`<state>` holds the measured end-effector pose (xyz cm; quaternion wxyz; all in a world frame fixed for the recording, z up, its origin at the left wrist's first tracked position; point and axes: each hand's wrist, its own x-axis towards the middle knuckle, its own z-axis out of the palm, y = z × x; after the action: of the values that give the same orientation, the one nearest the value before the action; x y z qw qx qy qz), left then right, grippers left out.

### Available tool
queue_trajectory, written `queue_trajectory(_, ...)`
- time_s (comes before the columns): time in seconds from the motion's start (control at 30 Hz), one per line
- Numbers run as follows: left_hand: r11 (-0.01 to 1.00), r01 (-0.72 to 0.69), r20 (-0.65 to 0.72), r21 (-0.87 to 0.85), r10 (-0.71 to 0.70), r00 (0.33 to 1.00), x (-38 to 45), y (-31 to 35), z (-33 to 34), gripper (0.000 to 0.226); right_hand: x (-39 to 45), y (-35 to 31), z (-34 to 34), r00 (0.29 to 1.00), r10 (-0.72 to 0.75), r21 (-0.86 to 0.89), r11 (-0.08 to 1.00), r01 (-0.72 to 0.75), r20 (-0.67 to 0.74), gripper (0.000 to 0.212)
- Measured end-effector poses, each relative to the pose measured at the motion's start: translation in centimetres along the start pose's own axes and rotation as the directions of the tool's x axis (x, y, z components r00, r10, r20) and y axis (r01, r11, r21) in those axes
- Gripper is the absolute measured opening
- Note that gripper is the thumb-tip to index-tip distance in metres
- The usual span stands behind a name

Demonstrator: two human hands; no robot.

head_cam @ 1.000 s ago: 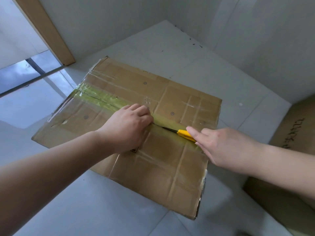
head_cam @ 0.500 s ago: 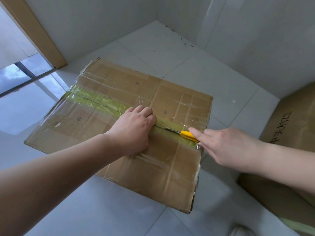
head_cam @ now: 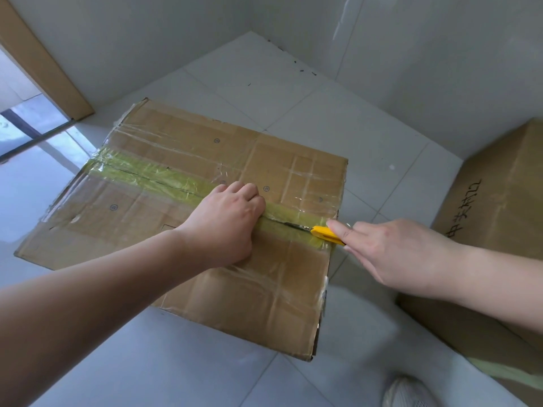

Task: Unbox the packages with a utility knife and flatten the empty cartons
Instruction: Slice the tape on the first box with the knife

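Observation:
A brown cardboard box (head_cam: 164, 148) stands on the tiled floor, its top seam sealed with yellow-green tape (head_cam: 152, 176). My left hand (head_cam: 226, 221) is a fist resting on the seam near the box's middle, with nothing seen in it. My right hand (head_cam: 390, 251) grips a yellow utility knife (head_cam: 324, 234), forefinger laid along its back. The blade lies in the seam close to the box's right edge. A dark slit runs along the tape to the left of my fist.
A second, larger carton (head_cam: 499, 230) with black writing stands against the wall on the right. A white shoe (head_cam: 408, 392) shows at the bottom right. White walls meet in a corner behind the box; a wooden door frame (head_cam: 44, 63) rises at the left.
The knife has slid to the right along the seam, toward the box's right edge. My left fist has stayed on the seam.

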<state>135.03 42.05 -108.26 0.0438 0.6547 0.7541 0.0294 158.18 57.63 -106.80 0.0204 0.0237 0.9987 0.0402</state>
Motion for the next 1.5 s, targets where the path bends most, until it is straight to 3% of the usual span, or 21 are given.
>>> queue_trajectory(0.73, 1.000, 0.007, 0.086, 0.027, -0.009, 0.996, 1.0, 1.7, 0.0, 0.041, -3.2, 1.1, -1.0, 1.000, 0.014, -0.035, 0.999, -0.013, 0.028, 0.042)
queue_trajectory(0.93, 1.000, -0.002, 0.052, 0.024, 0.000, 0.999, 1.0, 1.6, 0.2, 0.039, -3.4, 1.1, -1.6, 0.999, 0.041, -0.038, 0.998, -0.040, 0.036, 0.038)
queue_trajectory(1.1, 1.000, 0.021, 0.020, 0.002, -0.021, 1.000, 1.5, 2.4, 0.4, 0.038, -2.4, 0.9, -1.0, 0.995, 0.077, -0.042, 0.996, -0.075, 0.062, 0.061)
queue_trajectory(1.23, 0.999, -0.003, -0.010, -0.043, 0.003, 1.000, 1.1, 2.9, 0.6, 0.052, -3.1, 1.0, -1.1, 0.995, 0.075, -0.004, 0.997, -0.075, 0.062, 0.058)
queue_trajectory(1.37, 0.998, 0.023, 0.018, -0.055, -0.022, 1.000, 1.2, 3.1, 0.3, 0.049, -3.8, 1.4, -1.8, 0.997, 0.068, -0.023, 0.997, -0.067, 0.033, 0.042)
queue_trajectory(1.5, 0.992, 0.069, -0.023, -0.101, -0.071, 0.997, 1.3, 3.6, 0.4, 0.040, -2.8, 0.8, -1.4, 0.992, 0.098, -0.038, 0.995, -0.095, 0.078, 0.059)
